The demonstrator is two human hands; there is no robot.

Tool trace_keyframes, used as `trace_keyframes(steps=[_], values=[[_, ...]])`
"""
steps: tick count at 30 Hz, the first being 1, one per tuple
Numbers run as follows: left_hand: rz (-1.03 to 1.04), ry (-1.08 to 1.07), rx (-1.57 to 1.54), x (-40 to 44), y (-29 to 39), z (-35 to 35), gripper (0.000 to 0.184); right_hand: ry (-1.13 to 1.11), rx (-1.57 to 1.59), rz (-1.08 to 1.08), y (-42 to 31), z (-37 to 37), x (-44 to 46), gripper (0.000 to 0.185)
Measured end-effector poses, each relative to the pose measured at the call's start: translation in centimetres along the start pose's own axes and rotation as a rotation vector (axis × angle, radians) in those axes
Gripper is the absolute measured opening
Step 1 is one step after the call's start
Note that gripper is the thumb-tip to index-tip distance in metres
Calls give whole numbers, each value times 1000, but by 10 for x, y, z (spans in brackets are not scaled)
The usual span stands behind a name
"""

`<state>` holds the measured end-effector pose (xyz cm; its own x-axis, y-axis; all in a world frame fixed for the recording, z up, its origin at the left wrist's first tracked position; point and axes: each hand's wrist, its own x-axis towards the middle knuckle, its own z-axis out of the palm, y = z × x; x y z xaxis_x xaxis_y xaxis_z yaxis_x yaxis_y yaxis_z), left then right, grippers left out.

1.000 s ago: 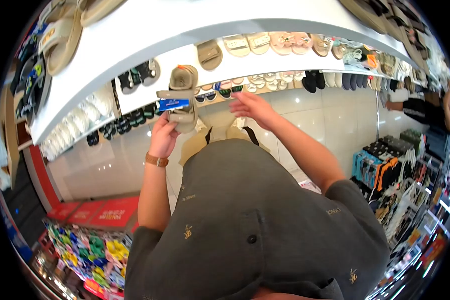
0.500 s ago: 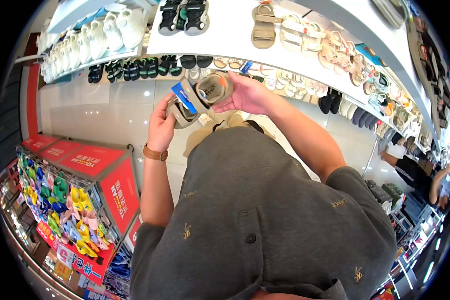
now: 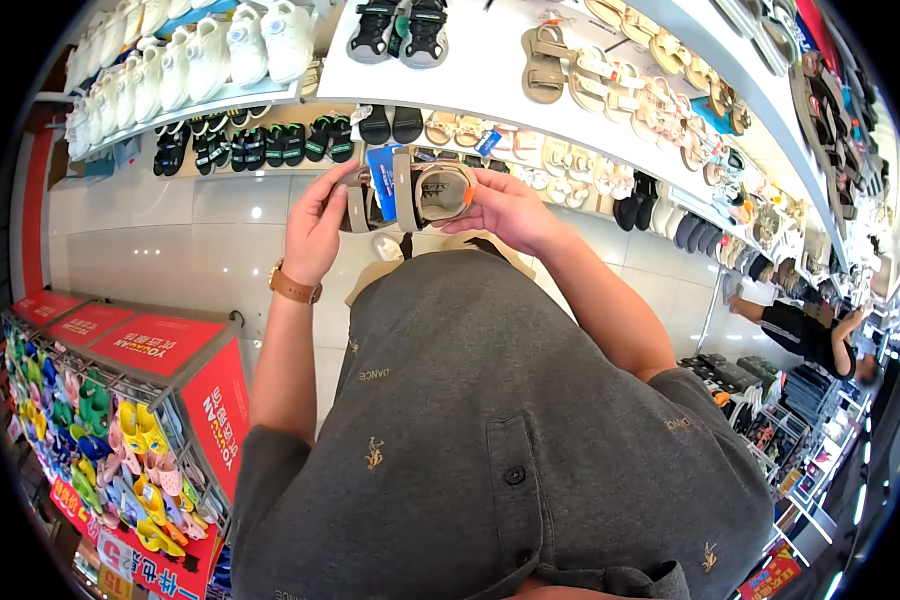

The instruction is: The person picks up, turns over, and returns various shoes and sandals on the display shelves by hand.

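A taupe strapped sandal with a blue tag is held level in front of my body, between both hands. My left hand grips its left end, fingers closed on the edge. At its right end, near an orange tab, my right hand has its thumb and fingers around the heel. The insole with dark lettering faces up at the right. Parts of the fingers are hidden beneath the sandal.
Ahead is a white shelf with black and beige sandals, and more footwear below it. White shoes stand at upper left. A red rack holds colourful clogs at lower left. Another person is at far right.
My right hand has come over to the sandal and taken hold of its right end. The sandal has turned from upright to sideways. The view has shifted, showing more of the shelves and red rack.
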<state>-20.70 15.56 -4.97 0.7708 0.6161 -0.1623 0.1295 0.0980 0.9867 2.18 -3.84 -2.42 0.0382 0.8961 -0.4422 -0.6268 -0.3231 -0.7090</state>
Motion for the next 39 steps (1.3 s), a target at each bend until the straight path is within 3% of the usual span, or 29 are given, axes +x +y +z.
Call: trace_keyframes(steps=[3,5,11,15,19,23,29,33,39], values=[[302,76,227,-6,5,-11,36,67,-184,-140,13,12,10,33],[336,137,288,-15,13,-9,29,3,-295,-180,13,12,17,32],[416,368,588,-30,33,1,27,39,-224,-148,-2,18,41,29],[456,423,618,-40,37,15,27,44,-302,-157,-6,4,59,32],[335,472,632,-53,43,31,17,-86,-310,-109,2,-20,83,34],[105,567,378,-73,57,56,13,-153,-321,-10,-12,-4,85,36],[93,711,236,-90,66,88,13,-243,-366,129,-29,-6,98,36],[43,635,181,-102,77,108,11,-270,-412,192,-33,-11,103,37],[162,618,271,-99,96,122,9,-206,-449,123,-48,-9,104,36]])
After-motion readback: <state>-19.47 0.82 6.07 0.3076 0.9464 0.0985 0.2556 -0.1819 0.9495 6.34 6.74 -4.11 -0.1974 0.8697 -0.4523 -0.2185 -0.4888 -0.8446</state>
